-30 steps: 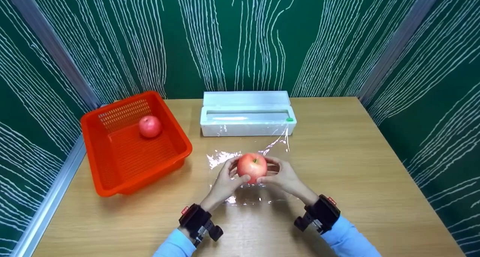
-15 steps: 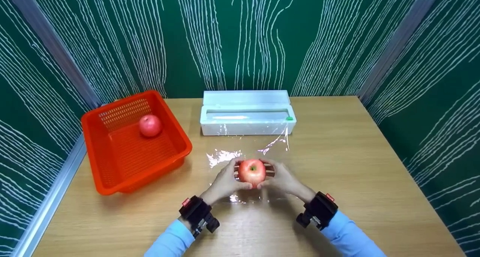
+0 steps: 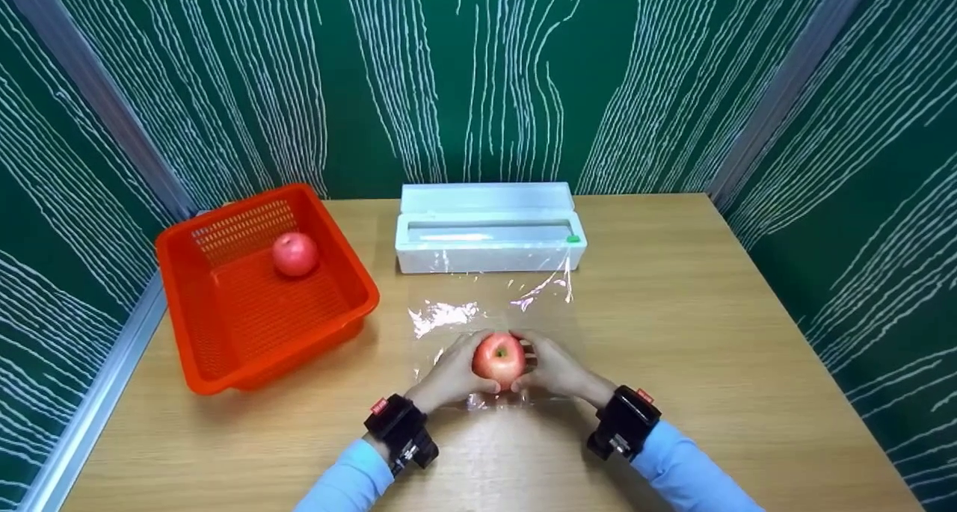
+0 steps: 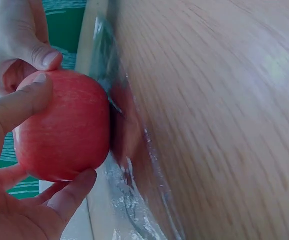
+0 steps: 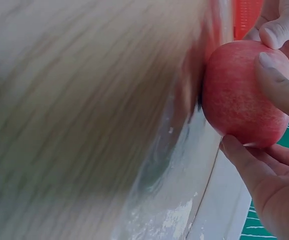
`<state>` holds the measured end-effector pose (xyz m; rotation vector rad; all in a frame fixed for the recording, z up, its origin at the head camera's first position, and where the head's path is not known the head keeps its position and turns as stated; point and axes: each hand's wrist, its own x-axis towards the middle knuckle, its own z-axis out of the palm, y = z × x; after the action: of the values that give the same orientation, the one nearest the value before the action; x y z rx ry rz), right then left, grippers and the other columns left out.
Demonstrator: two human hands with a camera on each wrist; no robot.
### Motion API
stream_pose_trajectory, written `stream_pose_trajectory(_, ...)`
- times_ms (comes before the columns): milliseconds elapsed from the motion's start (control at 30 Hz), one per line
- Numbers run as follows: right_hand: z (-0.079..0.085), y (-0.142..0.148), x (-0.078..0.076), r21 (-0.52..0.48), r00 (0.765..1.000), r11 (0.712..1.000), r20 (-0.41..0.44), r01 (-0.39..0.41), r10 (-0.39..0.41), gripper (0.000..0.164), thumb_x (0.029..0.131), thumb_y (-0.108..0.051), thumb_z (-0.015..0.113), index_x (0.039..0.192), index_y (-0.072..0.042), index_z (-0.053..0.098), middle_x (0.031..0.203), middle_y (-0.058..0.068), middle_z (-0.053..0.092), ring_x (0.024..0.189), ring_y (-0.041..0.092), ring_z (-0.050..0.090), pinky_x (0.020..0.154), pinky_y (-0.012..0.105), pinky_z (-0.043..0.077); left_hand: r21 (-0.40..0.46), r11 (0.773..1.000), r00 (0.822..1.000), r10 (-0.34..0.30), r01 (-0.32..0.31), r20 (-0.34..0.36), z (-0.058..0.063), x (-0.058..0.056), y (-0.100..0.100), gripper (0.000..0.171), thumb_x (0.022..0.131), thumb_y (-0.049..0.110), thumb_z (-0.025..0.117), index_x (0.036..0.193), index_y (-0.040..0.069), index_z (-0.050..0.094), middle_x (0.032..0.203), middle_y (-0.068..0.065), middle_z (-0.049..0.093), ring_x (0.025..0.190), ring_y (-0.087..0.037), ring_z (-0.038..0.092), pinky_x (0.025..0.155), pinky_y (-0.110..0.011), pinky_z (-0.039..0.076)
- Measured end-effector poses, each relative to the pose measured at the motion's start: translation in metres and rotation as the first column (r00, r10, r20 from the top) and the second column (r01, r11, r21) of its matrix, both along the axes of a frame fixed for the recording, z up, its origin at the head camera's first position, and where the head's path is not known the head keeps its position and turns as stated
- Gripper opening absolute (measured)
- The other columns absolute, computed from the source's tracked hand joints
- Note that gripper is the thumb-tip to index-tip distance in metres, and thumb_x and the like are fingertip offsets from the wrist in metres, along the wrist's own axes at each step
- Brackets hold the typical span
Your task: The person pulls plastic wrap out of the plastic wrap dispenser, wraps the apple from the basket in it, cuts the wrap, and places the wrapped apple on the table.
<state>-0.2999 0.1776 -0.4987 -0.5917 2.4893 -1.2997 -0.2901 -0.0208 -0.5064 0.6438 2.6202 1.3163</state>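
Observation:
A red apple (image 3: 499, 359), stem up, is held between both hands close over a sheet of clear cling film (image 3: 493, 306). From its left side my left hand (image 3: 457, 368) grips it, thumb in front and fingers round the back. My right hand (image 3: 552, 367) holds the opposite side the same way. In the left wrist view the underside of the apple (image 4: 67, 127) sits right at the film, which shows its reflection. The right wrist view shows both thumbs on the near face of the apple (image 5: 242, 95).
Behind the hands stands a white cling film box (image 3: 490, 256), lid raised, a green slider (image 3: 573, 238) at its right; the film runs out from its front. On the left, an orange-red plastic basket (image 3: 359, 306) contains another apple (image 3: 294, 254). Green walls (image 3: 516, 71) enclose the wooden table (image 3: 673, 310).
Both hands have brought the apple down and toward the person, closer to the film's near edge. The grip stays on it throughout. The basket and box stay in place.

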Motion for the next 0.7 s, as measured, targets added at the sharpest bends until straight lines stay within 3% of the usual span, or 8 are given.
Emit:
stream_pose_trajectory(267,-0.001,0.001,0.003,0.048,0.999,0.999,-0.029,-0.022,0.023,0.089,0.061,-0.006,0.079,0.135,0.006,0.031,0.132,0.024,0.043,0.115,0.039,0.050,0.093,0.045,0.045,-0.021,1.000,1.000,-0.005,0.004,-0.016,-0.002,0.003,0.000,0.083,0.064,0.019,0.079,0.135,0.006,0.037,0.126,-0.011,0.047,0.112,-0.025,0.049,0.096,-0.044,0.041)
stream_pose_trajectory(533,-0.004,0.001,0.009,0.131,0.988,0.991,-0.151,0.001,0.019,0.093,0.063,-0.012,0.079,0.136,0.008,0.025,0.131,0.027,0.044,0.115,0.039,0.050,0.095,0.048,0.043,-0.047,0.999,1.000,-0.021,0.020,-0.019,0.001,0.005,-0.001,0.086,0.065,0.015,0.078,0.137,0.005,0.032,0.132,-0.014,0.043,0.115,-0.028,0.048,0.097,-0.046,0.040)
stream_pose_trajectory(633,-0.003,0.006,0.016,0.215,0.977,0.976,-0.213,0.039,0.008,0.092,0.065,-0.018,0.079,0.135,0.011,0.026,0.132,0.029,0.042,0.120,0.041,0.044,0.099,0.052,0.037,-0.098,0.995,0.999,-0.001,-0.004,-0.047,0.005,0.009,-0.004,0.091,0.065,0.019,0.079,0.138,0.002,0.028,0.134,-0.017,0.041,0.115,-0.030,0.049,0.098,-0.047,0.040)
stream_pose_trajectory(700,-0.003,0.011,0.022,0.302,0.962,0.951,-0.272,0.060,0.026,0.085,0.064,-0.021,0.080,0.129,0.012,0.036,0.127,0.030,0.045,0.117,0.043,0.045,0.096,0.055,0.038,-0.149,0.988,0.996,0.041,-0.052,-0.079,0.007,0.014,-0.009,0.088,0.063,0.021,0.080,0.133,-0.002,0.032,0.127,-0.018,0.044,0.110,-0.031,0.051,0.094,-0.047,0.043)
